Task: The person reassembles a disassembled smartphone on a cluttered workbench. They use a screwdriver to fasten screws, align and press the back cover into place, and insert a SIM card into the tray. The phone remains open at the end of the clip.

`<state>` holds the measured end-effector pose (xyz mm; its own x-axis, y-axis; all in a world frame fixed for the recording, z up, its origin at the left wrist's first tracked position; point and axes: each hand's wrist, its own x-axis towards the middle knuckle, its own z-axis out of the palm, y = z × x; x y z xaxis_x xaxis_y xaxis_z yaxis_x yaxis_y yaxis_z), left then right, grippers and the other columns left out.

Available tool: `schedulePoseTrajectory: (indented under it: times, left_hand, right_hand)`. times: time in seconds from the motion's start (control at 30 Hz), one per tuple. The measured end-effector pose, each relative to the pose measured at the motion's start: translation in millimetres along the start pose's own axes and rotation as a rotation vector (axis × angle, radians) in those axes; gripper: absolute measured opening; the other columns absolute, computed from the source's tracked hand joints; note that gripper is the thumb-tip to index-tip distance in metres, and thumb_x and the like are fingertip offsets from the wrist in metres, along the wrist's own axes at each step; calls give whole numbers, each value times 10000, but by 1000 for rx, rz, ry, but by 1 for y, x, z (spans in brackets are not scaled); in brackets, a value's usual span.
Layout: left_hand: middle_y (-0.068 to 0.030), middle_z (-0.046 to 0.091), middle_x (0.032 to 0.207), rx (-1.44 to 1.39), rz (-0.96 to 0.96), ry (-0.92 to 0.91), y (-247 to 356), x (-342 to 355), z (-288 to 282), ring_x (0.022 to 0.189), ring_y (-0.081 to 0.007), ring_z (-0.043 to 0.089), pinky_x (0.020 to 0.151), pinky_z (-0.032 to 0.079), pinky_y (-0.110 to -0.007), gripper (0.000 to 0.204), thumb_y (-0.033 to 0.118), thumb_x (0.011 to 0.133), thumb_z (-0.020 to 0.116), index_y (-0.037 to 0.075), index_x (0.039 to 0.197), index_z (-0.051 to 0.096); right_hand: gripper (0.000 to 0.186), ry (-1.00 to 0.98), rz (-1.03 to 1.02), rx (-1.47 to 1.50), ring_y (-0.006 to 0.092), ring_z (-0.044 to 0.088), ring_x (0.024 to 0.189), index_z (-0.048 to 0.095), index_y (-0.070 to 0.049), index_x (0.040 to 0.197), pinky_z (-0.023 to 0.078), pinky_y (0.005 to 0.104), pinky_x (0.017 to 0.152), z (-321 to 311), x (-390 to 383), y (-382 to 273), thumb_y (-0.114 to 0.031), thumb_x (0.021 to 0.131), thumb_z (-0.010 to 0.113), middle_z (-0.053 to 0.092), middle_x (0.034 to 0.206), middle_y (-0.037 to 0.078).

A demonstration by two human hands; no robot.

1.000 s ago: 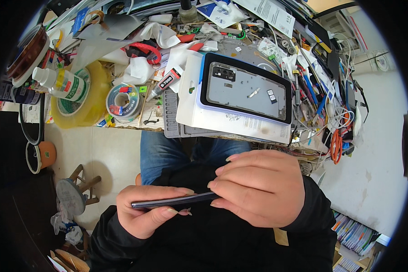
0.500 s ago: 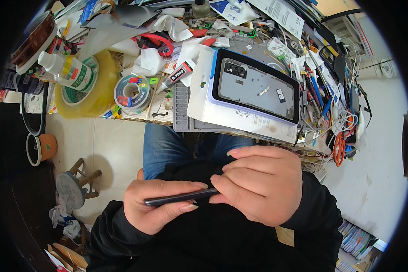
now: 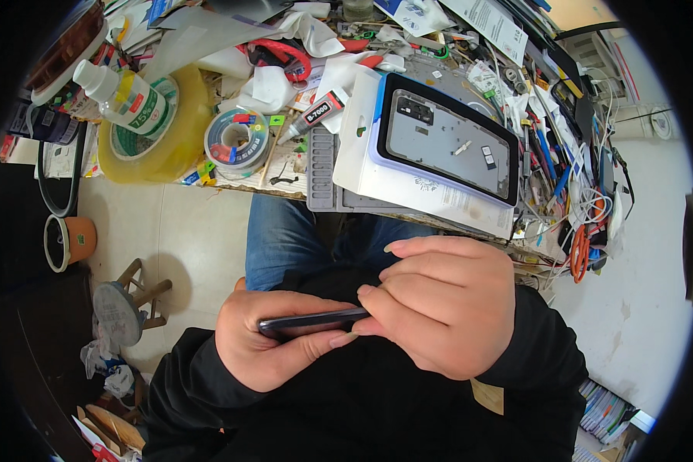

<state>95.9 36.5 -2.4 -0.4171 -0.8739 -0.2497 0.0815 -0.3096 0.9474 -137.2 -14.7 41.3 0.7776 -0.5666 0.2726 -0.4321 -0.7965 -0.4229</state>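
One slim dark phone-like device point(image 3: 312, 323) is held nearer the person than the white package point(image 3: 353, 169). The left hand point(image 3: 254, 339) grips it between thumb and fingers; the right hand point(image 3: 450, 308) has curled fingers closed about its other end, hiding it. On the package rests a black-rimmed grey phone shell point(image 3: 443, 142). Left of the package on the surface point(image 3: 296, 165) lie a glue tube point(image 3: 316, 115), then a spool point(image 3: 242, 160).
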Motion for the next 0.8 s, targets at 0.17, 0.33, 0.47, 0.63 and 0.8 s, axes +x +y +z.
schedulePoseTrajectory:
  times: [0.17, 0.33, 0.47, 0.63, 0.8]
  left_hand:
    - [-104, 790, 873, 11, -1, 16, 1, 0, -2, 776, -107, 747, 685, 571, -212, 199, 10, 878, 809, -29, 1068, 768]
    - [-137, 779, 835, 40, 31, 16, 4, 2, 2, 775, -116, 733, 687, 555, -227, 196, 8, 867, 825, -88, 1019, 746]
    - [-135, 776, 822, 50, 30, 24, 3, 1, 2, 752, -111, 724, 677, 551, -229, 168, 7, 867, 823, -82, 986, 745]
    - [-71, 744, 794, -10, 79, 9, -1, 1, 1, 714, -71, 668, 641, 518, -228, 118, 44, 908, 795, -22, 998, 756]
    - [-70, 715, 762, 34, 117, -10, -2, 0, 0, 674, -81, 628, 612, 492, -247, 117, 56, 910, 796, -25, 978, 744]
  right_hand:
    - [363, 45, 40, -6, 231, 726, 794, 738, -25, 961, 623, 385, 816, 6, 5, -3, -257, 709, 858, 701, 845, 46]
    - [335, 5, -25, -31, 234, 732, 829, 739, -20, 986, 617, 398, 845, 4, 10, -5, -229, 736, 814, 708, 886, 55]
    - [323, -4, -23, -27, 228, 734, 836, 740, -8, 997, 614, 400, 857, 3, 13, -8, -192, 735, 783, 712, 898, 64]
    - [316, 56, -21, -8, 218, 735, 813, 742, 2, 986, 616, 398, 863, 15, 21, -12, -161, 716, 761, 713, 861, 64]
    - [299, 52, -71, -45, 221, 738, 809, 745, 2, 973, 617, 404, 871, 12, 21, -14, -147, 713, 745, 717, 867, 66]
